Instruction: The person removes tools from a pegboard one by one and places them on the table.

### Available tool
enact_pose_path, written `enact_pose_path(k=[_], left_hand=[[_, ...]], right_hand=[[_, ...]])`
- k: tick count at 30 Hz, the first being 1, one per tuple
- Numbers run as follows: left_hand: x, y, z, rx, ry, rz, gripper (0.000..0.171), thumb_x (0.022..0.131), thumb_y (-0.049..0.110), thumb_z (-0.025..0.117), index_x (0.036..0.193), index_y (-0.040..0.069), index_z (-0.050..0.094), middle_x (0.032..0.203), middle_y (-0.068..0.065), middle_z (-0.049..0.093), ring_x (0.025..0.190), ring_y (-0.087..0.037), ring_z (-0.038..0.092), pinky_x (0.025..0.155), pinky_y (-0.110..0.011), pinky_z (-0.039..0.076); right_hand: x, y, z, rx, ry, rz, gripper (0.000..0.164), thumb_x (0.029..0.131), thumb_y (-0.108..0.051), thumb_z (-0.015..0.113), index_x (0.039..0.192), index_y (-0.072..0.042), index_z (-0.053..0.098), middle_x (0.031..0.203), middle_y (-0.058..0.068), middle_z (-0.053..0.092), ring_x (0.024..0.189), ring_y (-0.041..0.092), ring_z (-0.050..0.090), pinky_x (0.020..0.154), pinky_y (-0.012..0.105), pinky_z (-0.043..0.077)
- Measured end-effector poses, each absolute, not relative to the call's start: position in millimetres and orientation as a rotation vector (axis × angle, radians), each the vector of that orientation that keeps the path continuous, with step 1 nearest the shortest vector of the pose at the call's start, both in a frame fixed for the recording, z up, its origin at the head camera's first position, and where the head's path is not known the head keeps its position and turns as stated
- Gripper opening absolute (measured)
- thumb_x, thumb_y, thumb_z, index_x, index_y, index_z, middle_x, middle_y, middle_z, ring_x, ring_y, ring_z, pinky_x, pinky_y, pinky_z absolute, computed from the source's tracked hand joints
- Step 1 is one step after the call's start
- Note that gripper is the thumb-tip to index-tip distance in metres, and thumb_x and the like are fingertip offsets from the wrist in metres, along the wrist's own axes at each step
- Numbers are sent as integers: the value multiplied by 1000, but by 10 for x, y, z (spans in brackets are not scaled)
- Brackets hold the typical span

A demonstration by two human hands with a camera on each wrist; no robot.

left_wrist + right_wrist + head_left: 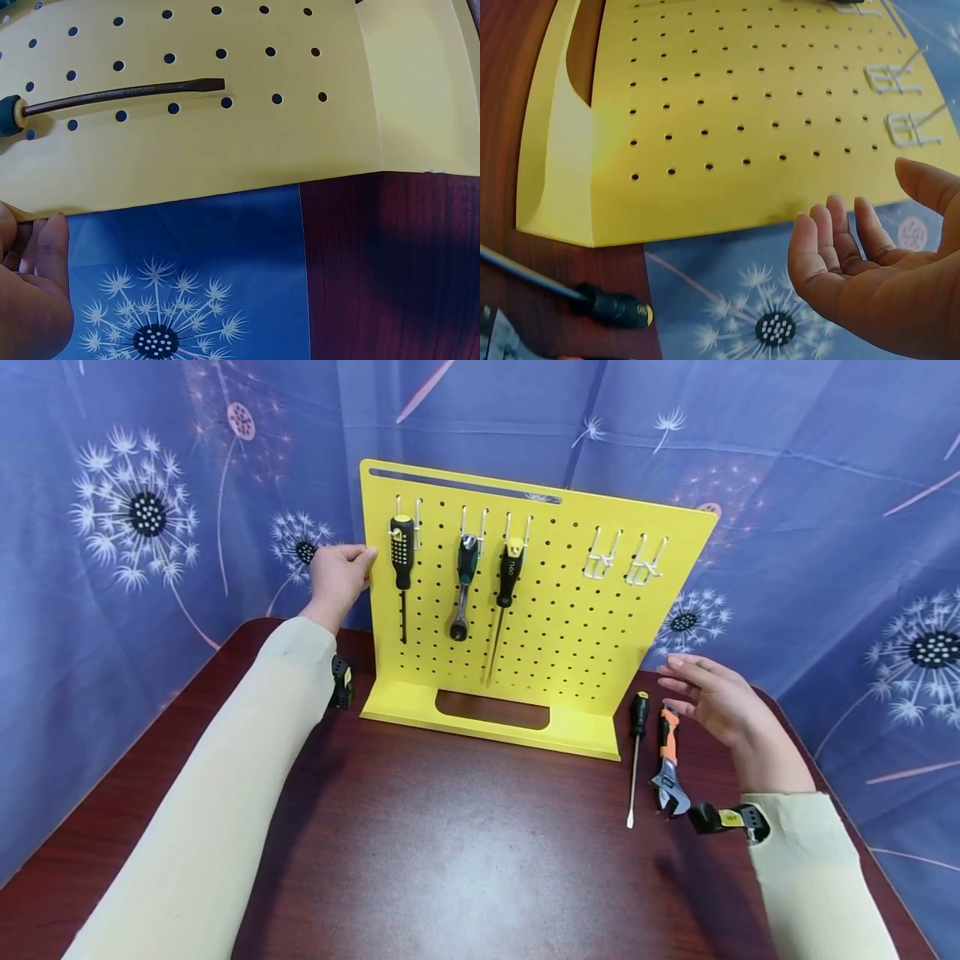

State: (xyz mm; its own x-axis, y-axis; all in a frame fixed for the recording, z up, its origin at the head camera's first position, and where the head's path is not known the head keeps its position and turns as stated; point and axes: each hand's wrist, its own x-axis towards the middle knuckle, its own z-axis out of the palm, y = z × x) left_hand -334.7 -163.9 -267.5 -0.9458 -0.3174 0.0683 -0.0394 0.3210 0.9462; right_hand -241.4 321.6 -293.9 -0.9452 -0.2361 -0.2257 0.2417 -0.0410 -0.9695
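Observation:
A yellow pegboard stands on the table. My left hand pinches its left edge, with the fingers partly behind the board in the left wrist view. Three tools hang on white hooks: a screwdriver with a dotted black handle, a green-and-black ratchet wrench and a black-handled screwdriver. My right hand, fingers loosely bent and holding nothing, hovers off the board's right edge. Below it on the table lie another screwdriver and an adjustable wrench with an orange handle.
Two white hooks at the board's upper right hold no tool. The board's base has a long cutout and a front lip. Blue dandelion-patterned cloth hangs behind and beside the dark red table.

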Motion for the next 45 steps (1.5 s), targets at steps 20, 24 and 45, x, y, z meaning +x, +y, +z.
enact_pose_path(k=[20,24,45], left_hand=[[-3362,-1664,-2706,295,-2327,-1655,34,105,26,60,123,1,73,97,2,63,83,-3,57,79,-20,53],[-3373,-1673,-2707,290,-2327,-1659,34,105,27,60,124,2,73,100,0,65,79,-1,56,73,-16,50],[-3382,-1660,-2675,353,-2346,-1711,36,105,27,59,136,9,67,139,-14,65,98,-7,64,99,-29,57]], right_hand=[[-2456,2455,-3118,-167,2218,-1777,67,109,-31,50,163,-4,20,160,12,34,142,17,39,96,15,50],[-2483,2317,-3164,-254,2187,-1807,63,111,-25,44,164,-5,17,167,20,22,146,20,36,100,16,48],[-2717,1801,-3210,-357,2064,-1943,62,108,-14,45,164,-8,19,170,16,22,159,33,22,129,56,24]])
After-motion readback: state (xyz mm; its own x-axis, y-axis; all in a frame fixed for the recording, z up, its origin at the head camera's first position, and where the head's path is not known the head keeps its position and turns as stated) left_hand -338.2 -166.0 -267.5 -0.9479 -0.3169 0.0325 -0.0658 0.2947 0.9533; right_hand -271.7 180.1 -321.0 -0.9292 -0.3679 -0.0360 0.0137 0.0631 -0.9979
